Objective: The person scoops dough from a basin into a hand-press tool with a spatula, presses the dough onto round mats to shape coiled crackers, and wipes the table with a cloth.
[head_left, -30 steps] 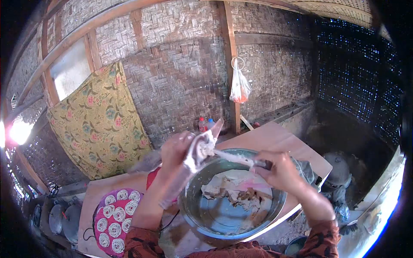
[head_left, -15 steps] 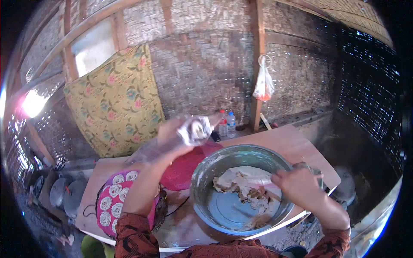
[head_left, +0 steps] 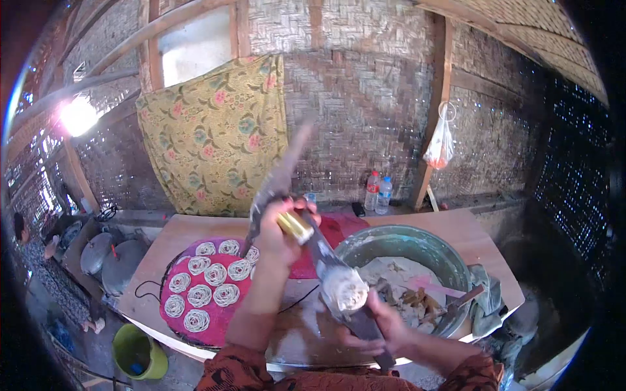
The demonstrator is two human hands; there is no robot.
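A long dark wooden dough press [head_left: 319,247] stands out in front of me, tilted and blurred at its far end. My left hand [head_left: 277,238] is closed around its middle, beside a gold-coloured metal cylinder [head_left: 295,226]. Pale dough [head_left: 345,290] sits heaped at the nearer part of the press. Just below that dough, my right hand [head_left: 388,326] is wrapped about the press's near end. Right beside it, a large grey-green basin [head_left: 456,260] contains dough and a pink spatula [head_left: 433,287].
Several coiled noodle-like dough nests [head_left: 215,274] lie on a round pink tray [head_left: 171,322] at the table's left. Two bottles [head_left: 372,190] stand at the back. A cloth [head_left: 486,300] hangs by the basin. A green bucket [head_left: 140,352] and another person [head_left: 49,274] are at left.
My right hand has left the basin and taken hold of the press's near end. The press has swung round, its dough-filled part now lower and nearer me. The view has shifted left.
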